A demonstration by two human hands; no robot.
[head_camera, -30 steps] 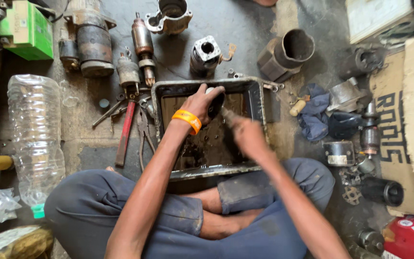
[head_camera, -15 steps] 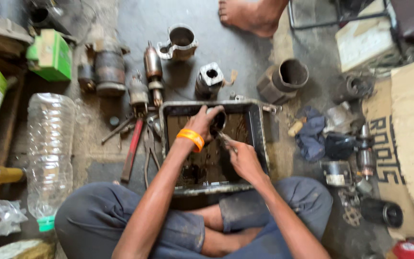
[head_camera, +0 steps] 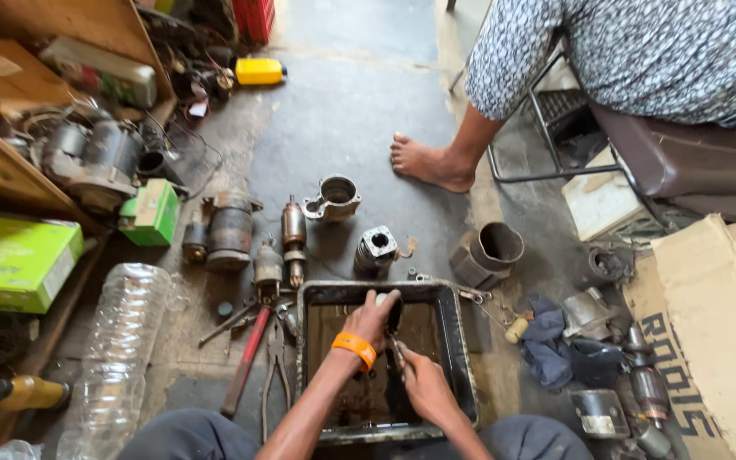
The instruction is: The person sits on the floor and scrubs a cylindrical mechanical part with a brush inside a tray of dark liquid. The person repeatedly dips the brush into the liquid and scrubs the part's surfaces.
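Grey concrete floor point(head_camera: 359, 111), oil-stained, fills the frame, with wooden shelves point(head_camera: 10, 162) at upper left and a seated person's bare foot point(head_camera: 432, 162) at upper centre. Low in the middle sits a black metal tray point(head_camera: 462, 341). Inside it, the left hand point(head_camera: 372, 319) grips a dark part point(head_camera: 393, 313); the right hand point(head_camera: 423, 383) seems closed on a thin tool point(head_camera: 396, 349).

Both hands, left hand point(head_camera: 372, 321) and right hand point(head_camera: 423, 383), are in the tray point(head_camera: 462, 341). A bottle point(head_camera: 117, 358) lies left, rags point(head_camera: 555, 349) right.
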